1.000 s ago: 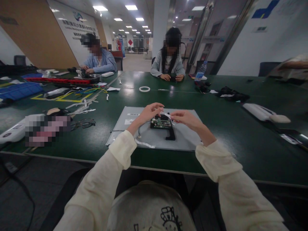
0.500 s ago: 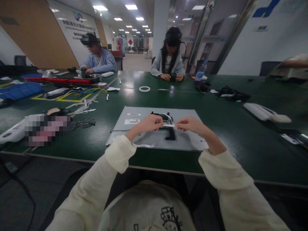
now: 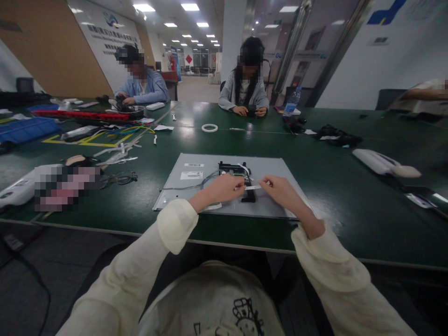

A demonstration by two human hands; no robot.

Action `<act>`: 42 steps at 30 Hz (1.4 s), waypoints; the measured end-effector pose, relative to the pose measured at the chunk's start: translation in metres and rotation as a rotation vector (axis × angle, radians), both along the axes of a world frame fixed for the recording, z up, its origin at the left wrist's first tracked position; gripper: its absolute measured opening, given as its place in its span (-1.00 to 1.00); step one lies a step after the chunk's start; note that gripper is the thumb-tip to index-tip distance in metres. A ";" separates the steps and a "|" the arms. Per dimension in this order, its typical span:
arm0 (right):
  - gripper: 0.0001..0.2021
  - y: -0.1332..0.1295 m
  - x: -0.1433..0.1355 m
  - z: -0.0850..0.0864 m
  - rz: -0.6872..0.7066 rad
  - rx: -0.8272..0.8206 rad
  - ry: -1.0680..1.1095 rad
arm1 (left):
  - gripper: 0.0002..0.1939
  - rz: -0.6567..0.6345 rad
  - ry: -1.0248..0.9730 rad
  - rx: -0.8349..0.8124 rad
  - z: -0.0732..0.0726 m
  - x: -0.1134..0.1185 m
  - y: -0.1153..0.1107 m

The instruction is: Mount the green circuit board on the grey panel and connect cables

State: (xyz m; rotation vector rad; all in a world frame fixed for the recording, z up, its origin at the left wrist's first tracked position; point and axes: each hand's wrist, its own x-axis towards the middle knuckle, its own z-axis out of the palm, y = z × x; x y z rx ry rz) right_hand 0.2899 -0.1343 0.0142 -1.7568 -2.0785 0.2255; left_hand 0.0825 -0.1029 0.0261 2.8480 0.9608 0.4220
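Observation:
A narrow white strip [image 3: 252,187], which looks like tape, is stretched between my two hands. My left hand [image 3: 226,187] pinches its left end, and my right hand [image 3: 276,186] pinches its right end. Beneath them a flat grey metal panel [image 3: 168,179] lies on the table, with white labels [image 3: 192,175] on its left half. A black bracket [image 3: 248,196] with a small green circuit board sits at the panel's middle, partly hidden by my left hand. A dark cable [image 3: 182,187] runs from the board toward the panel's left edge. Another white strip [image 3: 213,206] lies below my left wrist.
On the green table [image 3: 168,144] a white tape roll [image 3: 209,128] lies beyond the panel. Glasses [image 3: 121,179], loose strips and a blue tray [image 3: 28,130] are at left. A white device [image 3: 383,163] lies at right. Two people sit opposite, near a water bottle [image 3: 291,102].
Both hands have moved down and a little right, toward the near side of the black bracket, with the white strip still between them. More of the board and its cable shows.

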 end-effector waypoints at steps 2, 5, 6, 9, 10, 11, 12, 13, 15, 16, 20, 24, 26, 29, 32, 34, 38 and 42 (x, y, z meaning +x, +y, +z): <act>-0.71 0.001 -0.001 -0.003 0.004 0.013 -0.054 | -0.74 0.027 0.023 -0.007 -0.001 0.001 -0.001; -0.72 0.003 -0.002 -0.007 -0.001 0.007 -0.120 | -0.74 0.070 0.084 -0.009 -0.001 0.002 -0.004; -0.72 0.003 -0.003 -0.008 -0.007 0.003 -0.139 | -0.75 0.082 0.101 -0.009 -0.001 0.003 -0.005; -0.72 0.002 -0.006 -0.009 -0.023 -0.002 -0.217 | -0.75 0.099 0.141 -0.018 0.000 0.006 -0.006; -0.72 0.002 -0.008 -0.010 -0.032 -0.004 -0.250 | -0.74 0.101 0.154 -0.019 0.001 0.007 -0.006; -0.73 0.001 -0.010 -0.010 -0.048 -0.010 -0.283 | -0.73 0.101 0.167 -0.019 0.001 0.008 -0.006; -0.73 0.000 -0.011 -0.009 -0.069 -0.020 -0.315 | -0.72 0.099 0.176 -0.018 0.001 0.009 -0.006; -0.73 -0.002 -0.013 -0.009 -0.096 -0.033 -0.343 | -0.70 0.097 0.183 -0.018 0.001 0.010 -0.006; -0.74 -0.004 -0.014 -0.008 -0.154 -0.062 -0.387 | -0.68 0.097 0.187 -0.015 0.001 0.011 -0.005; -0.74 -0.006 -0.014 -0.007 -0.179 -0.074 -0.405 | -0.68 0.097 0.188 -0.012 0.001 0.010 -0.005; -0.75 -0.009 -0.013 -0.005 -0.241 -0.102 -0.446 | -0.69 0.119 0.208 0.023 -0.001 0.004 -0.003; -0.77 -0.011 -0.010 -0.005 -0.244 -0.108 -0.458 | -0.71 0.116 0.218 0.065 -0.004 -0.004 0.000; -0.78 -0.012 -0.009 -0.005 -0.245 -0.094 -0.461 | -0.72 0.106 0.206 0.077 -0.006 -0.007 0.000; -0.80 -0.015 -0.008 -0.004 -0.253 0.012 -0.435 | -0.72 0.100 0.187 0.071 -0.006 -0.008 0.001; -0.79 -0.019 -0.015 0.001 -0.143 0.230 -0.307 | -0.73 0.106 0.169 0.060 -0.006 -0.008 0.000; -0.79 -0.025 -0.028 0.005 0.034 0.301 -0.193 | -0.73 0.115 0.163 0.055 -0.005 -0.009 -0.001; -0.80 -0.041 -0.067 0.011 0.356 0.145 0.021 | -0.76 0.052 0.161 0.012 -0.002 -0.013 0.000; -0.73 -0.050 -0.097 0.008 0.466 -0.003 0.172 | -0.81 0.047 0.214 -0.023 0.002 -0.013 0.002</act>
